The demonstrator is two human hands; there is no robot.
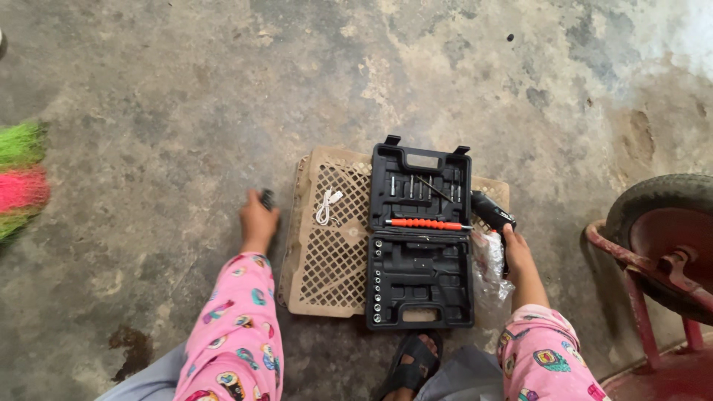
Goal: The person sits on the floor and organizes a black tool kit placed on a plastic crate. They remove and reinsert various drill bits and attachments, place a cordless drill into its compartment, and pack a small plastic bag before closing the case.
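Black plastic makes up the open tool case in front of you, lying on a beige lattice crate that sits upside down on the concrete floor. In the case's upper half you see a row of thin drill bits and, below them, an orange flexible shaft lying across. Its lower half holds a column of small sockets down the left edge, and the moulded tool recess beside them stands bare. On the crate, just left of the case, lies a coiled white cable. Your right hand is closed on the grip of a black electric screwdriver, held just beside the case's right edge, above a crumpled clear plastic bag. Your left hand is clenched on a small dark object, low over the floor left of the crate; what it is cannot be told.
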